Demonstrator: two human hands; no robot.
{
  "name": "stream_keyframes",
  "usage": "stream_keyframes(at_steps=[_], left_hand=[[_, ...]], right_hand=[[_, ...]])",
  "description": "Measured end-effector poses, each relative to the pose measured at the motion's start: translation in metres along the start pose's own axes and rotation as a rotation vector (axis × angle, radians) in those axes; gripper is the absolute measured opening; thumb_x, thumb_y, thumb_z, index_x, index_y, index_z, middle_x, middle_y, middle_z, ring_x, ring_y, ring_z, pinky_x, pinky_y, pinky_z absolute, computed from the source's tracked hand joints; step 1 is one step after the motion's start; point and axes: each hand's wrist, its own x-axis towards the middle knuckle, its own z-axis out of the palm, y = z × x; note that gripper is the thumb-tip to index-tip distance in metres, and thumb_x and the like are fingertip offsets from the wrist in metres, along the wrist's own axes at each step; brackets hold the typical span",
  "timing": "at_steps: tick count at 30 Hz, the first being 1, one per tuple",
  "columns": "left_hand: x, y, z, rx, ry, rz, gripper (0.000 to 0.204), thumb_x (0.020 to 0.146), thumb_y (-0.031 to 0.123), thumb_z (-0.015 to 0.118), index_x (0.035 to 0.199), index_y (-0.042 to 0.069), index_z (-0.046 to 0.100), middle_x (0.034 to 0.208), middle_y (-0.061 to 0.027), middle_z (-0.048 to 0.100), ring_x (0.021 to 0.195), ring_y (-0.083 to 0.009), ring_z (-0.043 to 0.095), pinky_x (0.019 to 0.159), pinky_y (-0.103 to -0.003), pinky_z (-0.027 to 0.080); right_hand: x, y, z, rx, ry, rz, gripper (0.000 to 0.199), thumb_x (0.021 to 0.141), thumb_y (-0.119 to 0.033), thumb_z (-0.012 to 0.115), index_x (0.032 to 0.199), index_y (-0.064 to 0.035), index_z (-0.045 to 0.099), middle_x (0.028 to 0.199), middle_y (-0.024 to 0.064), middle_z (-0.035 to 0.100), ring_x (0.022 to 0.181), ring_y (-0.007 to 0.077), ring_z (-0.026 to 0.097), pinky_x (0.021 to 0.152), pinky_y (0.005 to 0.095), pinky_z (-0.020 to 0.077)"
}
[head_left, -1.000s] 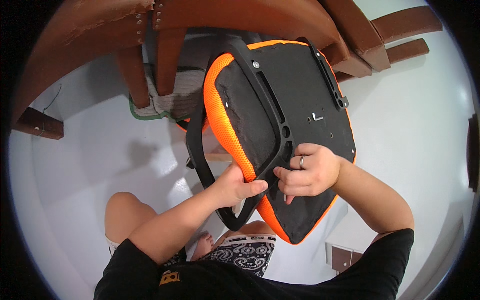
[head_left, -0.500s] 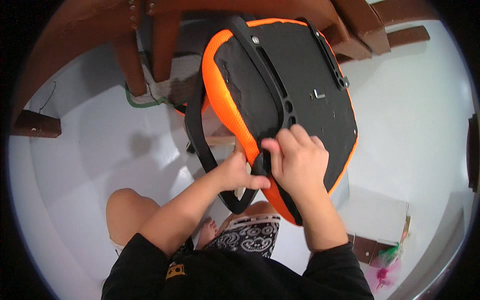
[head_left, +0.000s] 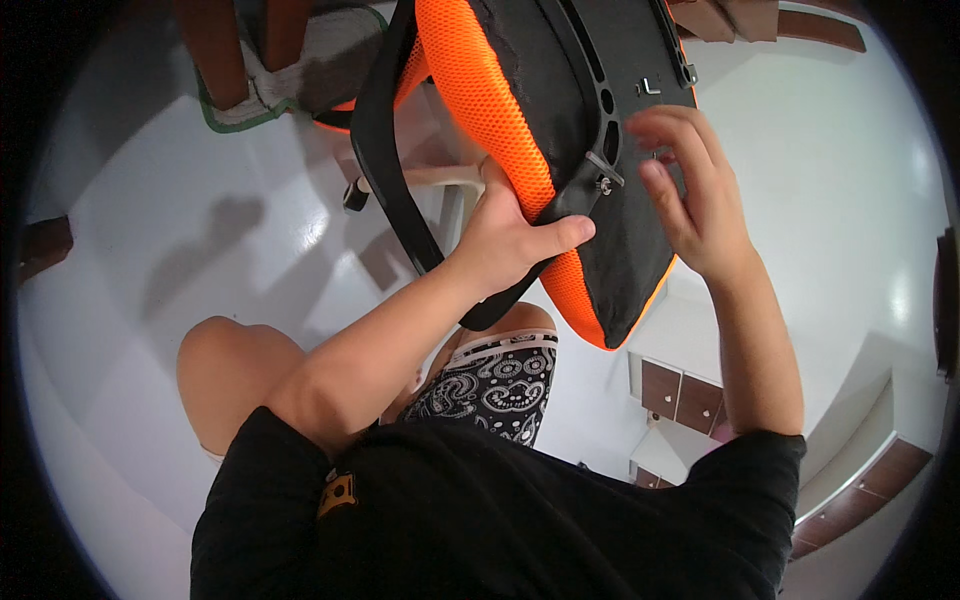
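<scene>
A chair seat (head_left: 632, 245) with a black underside and orange mesh sides is tilted up in front of me. My left hand (head_left: 520, 225) grips its near left edge, thumb on the black underside and fingers behind the orange mesh. A black armrest (head_left: 580, 60) is set along the underside; another black loop (head_left: 385, 170) hangs at the left. At the armrest's near end sits a silver bolt (head_left: 605, 187), with a thin grey metal rod (head_left: 603, 168) across it, possibly a hex key. My right hand (head_left: 695, 185) hovers right of the bolt, fingers curved apart, holding nothing visible.
A small L-shaped metal piece (head_left: 650, 87) shows on the underside. Behind the seat is a pale chair base leg (head_left: 425, 176) with a black caster (head_left: 354, 195). Brown wooden legs (head_left: 215, 60) stand on a green-edged mat (head_left: 240, 118). Brown-fronted cabinets (head_left: 690, 400) are at lower right.
My right hand has left the armrest's near end and opened to the right, uncovering the bolt and rod. The seat appears higher in view. My left hand still grips its edge.
</scene>
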Motion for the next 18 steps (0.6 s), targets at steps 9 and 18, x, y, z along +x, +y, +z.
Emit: stream_keyframes(at_steps=[9, 18], left_hand=[[-0.014, 0.008, 0.002, 0.21, -0.016, 0.201, 0.082, 0.072, 0.016, 0.074, 0.133, 0.001, 0.021, 0.126, -0.0106, 0.037, 0.12, -0.0207, 0.038, 0.102, -0.036, 0.032], [-0.042, 0.063, 0.018, 0.135, -0.027, 0.043, 0.093, 0.069, 0.017, 0.076, 0.136, 0.001, 0.012, 0.127, -0.0135, 0.033, 0.122, -0.0232, 0.035, 0.104, -0.036, 0.031]], right_hand=[[0.037, -0.012, -0.033, -0.496, -0.358, -1.02, 0.028, 0.063, -0.015, 0.069, 0.092, -0.0151, 0.067, 0.109, -0.0041, 0.059, 0.099, 0.0205, 0.055, 0.071, 0.0339, 0.0458], [0.085, -0.053, -0.056, -0.538, -0.495, -1.245, 0.01, 0.074, -0.026, 0.065, 0.081, -0.0191, 0.064, 0.11, -0.0084, 0.055, 0.106, 0.0164, 0.052, 0.084, 0.0353, 0.0436]])
